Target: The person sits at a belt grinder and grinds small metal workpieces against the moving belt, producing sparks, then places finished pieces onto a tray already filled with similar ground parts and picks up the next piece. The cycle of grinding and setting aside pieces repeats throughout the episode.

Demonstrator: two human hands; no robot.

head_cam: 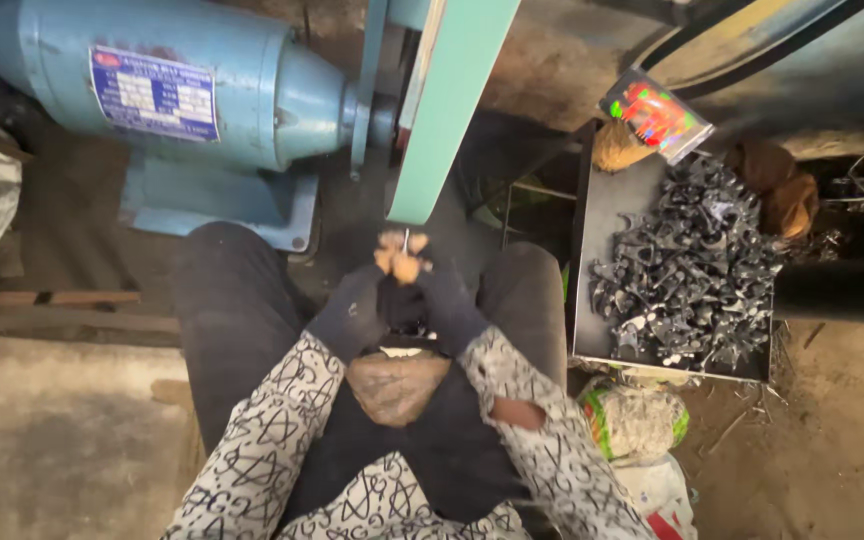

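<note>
— Dim workshop, light falling from the upper left across the blue motor (pixel 182 85), which shows a soft sheen.

— Shadows?

— Deep under the tray of metal parts (pixel 692 265) and between the knees. Fingertips (pixel 402 255) blurred; edges slightly bowed, the whole picture soft and grainy.

My sleeves: pale, black star-and-scribble print | my left hand (pixel 352 312), right hand (pixel 449 308): dark fingerless gloves | my trousers, frame centre: dark
</note>
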